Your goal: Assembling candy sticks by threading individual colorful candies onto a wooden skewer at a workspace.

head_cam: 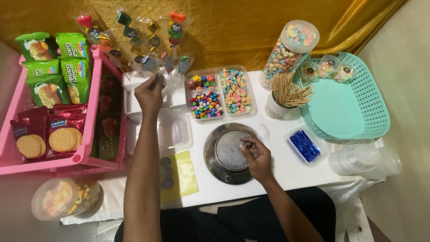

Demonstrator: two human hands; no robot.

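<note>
My left hand reaches far over the white table and pinches the stick of a wrapped candy skewer standing in a white foam block, among several other wrapped skewers. My right hand hovers over a round steel kitchen scale near the front edge, fingers curled together; whether it pinches something small I cannot tell. A clear divided tray of coloured candies lies between the two hands.
A pink crate with biscuit packets stands at left. A cup of wooden skewers, a tall candy jar, a teal basket and a box of blue twist ties sit at right. A yellow sticker sheet lies at front.
</note>
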